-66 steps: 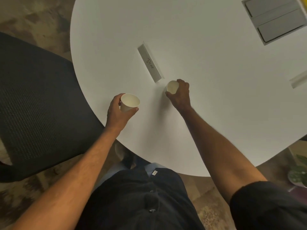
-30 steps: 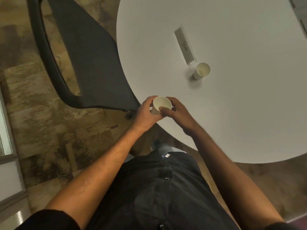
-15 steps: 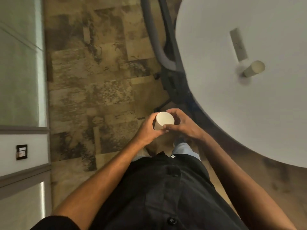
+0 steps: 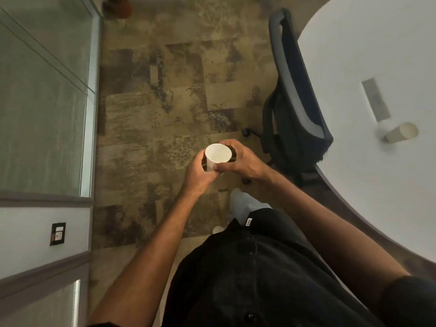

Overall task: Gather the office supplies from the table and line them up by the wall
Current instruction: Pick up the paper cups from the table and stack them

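A white paper cup (image 4: 217, 155) is held upright over the floor, its open mouth facing me. My left hand (image 4: 199, 172) wraps its lower side from the left and my right hand (image 4: 240, 160) grips it from the right, thumb across the front. A second paper cup (image 4: 401, 135) stands on the white round table (image 4: 354, 67) at the far right, just below a grey name plate (image 4: 375, 99). Both hands are well away from the table.
A dark office chair (image 4: 295, 109) stands between me and the table's edge. A glass partition (image 4: 44, 109) and a white wall (image 4: 28, 234) with a small dark wall socket (image 4: 57, 233) run along the left. Patterned brown carpet (image 4: 165, 90) lies in between.
I have turned left away from the table with one cup in both hands. The right hand let go of the second cup, which stays on the table. The wall came into view.
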A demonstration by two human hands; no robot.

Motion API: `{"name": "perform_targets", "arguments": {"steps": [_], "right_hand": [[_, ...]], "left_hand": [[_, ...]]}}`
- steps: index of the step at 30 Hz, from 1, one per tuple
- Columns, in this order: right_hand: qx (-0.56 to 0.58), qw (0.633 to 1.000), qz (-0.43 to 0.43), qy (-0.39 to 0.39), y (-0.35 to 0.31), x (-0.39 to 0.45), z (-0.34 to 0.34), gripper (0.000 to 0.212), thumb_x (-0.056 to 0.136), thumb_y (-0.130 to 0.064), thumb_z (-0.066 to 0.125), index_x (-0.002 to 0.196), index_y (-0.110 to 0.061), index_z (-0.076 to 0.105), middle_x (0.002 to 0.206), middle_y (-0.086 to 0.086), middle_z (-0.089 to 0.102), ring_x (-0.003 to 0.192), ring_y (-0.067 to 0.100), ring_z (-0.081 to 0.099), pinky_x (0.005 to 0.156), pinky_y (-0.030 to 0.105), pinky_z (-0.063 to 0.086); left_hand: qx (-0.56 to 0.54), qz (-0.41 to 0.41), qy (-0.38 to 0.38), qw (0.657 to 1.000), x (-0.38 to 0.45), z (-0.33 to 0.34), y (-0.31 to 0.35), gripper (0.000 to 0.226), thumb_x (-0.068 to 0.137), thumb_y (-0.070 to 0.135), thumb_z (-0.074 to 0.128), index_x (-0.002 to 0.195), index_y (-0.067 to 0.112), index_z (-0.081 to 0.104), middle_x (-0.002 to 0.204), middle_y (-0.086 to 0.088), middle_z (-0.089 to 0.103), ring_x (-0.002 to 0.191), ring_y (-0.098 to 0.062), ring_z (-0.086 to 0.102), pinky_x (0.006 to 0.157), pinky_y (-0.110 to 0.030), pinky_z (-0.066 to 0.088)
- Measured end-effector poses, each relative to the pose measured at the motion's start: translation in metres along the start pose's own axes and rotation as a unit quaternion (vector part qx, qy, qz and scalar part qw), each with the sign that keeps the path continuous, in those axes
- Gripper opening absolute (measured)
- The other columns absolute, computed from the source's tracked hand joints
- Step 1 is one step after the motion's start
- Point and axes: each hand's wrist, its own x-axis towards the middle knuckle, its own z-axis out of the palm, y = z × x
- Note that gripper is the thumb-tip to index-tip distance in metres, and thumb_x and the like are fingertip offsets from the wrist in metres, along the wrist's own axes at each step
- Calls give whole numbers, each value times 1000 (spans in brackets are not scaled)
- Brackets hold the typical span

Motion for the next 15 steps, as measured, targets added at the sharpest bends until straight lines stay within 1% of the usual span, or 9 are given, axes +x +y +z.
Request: {"name": "perform_targets", "arguments": {"steps": [2, 4, 5, 6, 7, 9, 12, 14, 15], "right_hand": [[13, 1000, -5, 12, -7, 20, -2, 68, 78, -23, 88, 135, -12, 53, 124, -1, 62, 105, 7, 61, 82, 10, 51], [30, 999, 1, 32, -20, 69, -7, 67, 79, -21, 87, 137, -11, 52, 127, 2, 62, 110, 11, 61, 85, 13, 52], [28, 999, -1, 33, -20, 68, -8, 68, 80, -22, 86, 137, -11, 52, 129, 3, 61, 112, 13, 61, 88, 17, 52], [33, 999, 0, 43, -25, 97, -14, 67, 81, -23, 85, 138, -12, 51, 130, 3, 60, 114, 13, 60, 89, 18, 52], [37, 998, 10, 54, -26, 122, -18, 67, 81, -24, 85, 138, -13, 52, 130, 2, 60, 115, 13, 60, 88, 16, 51], [55, 996, 6, 69, -31, 144, -22, 65, 81, -25, 85, 137, -14, 53, 128, -1, 60, 112, 7, 59, 83, 8, 48], [99, 989, 30, 103, -38, 192, -33, 63, 81, -23, 86, 135, -15, 55, 124, -5, 61, 104, -8, 58, 77, 1, 44], [118, 983, 37, 135, -48, 222, -41, 60, 80, -23, 86, 132, -18, 56, 122, -6, 61, 100, -16, 57, 76, 0, 43], [116, 982, 31, 147, -55, 238, -46, 59, 80, -23, 86, 131, -20, 56, 123, -6, 61, 101, -16, 57, 76, 0, 43]], "left_hand": [[-6, 6, 4, 1000, 19, -9, 10, 75, 63, 31, 83, 132, 20, 56, 120, 2, 67, 109, -12, 65, 87, -22, 53], [-9, 4, 4, 1000, 71, -26, 17, 71, 68, 25, 85, 133, 16, 56, 121, -1, 67, 111, -14, 65, 86, -21, 53], [-10, 5, 6, 1000, 69, -24, 20, 69, 71, 22, 86, 134, 14, 56, 122, -2, 68, 111, -16, 65, 87, -23, 54], [-3, 5, 7, 1000, 101, -33, 25, 68, 73, 20, 86, 134, 13, 56, 122, -4, 68, 111, -17, 65, 88, -26, 54], [4, 3, 3, 1000, 128, -39, 27, 66, 75, 19, 85, 134, 13, 56, 123, -4, 68, 111, -17, 65, 89, -27, 55], [12, 13, -3, 1000, 151, -45, 36, 66, 75, 20, 86, 133, 14, 56, 123, -2, 68, 110, -14, 65, 89, -23, 54], [30, -3, -31, 999, 202, -59, 52, 67, 74, 19, 87, 133, 12, 56, 121, 1, 67, 107, -8, 65, 81, -7, 50], [36, -5, -39, 999, 235, -69, 63, 67, 74, 19, 87, 133, 10, 56, 121, 1, 67, 107, -7, 65, 79, -5, 48], [47, 4, -47, 998, 253, -74, 72, 66, 74, 19, 87, 132, 10, 56, 121, 1, 67, 106, -6, 65, 80, -5, 48]]}}
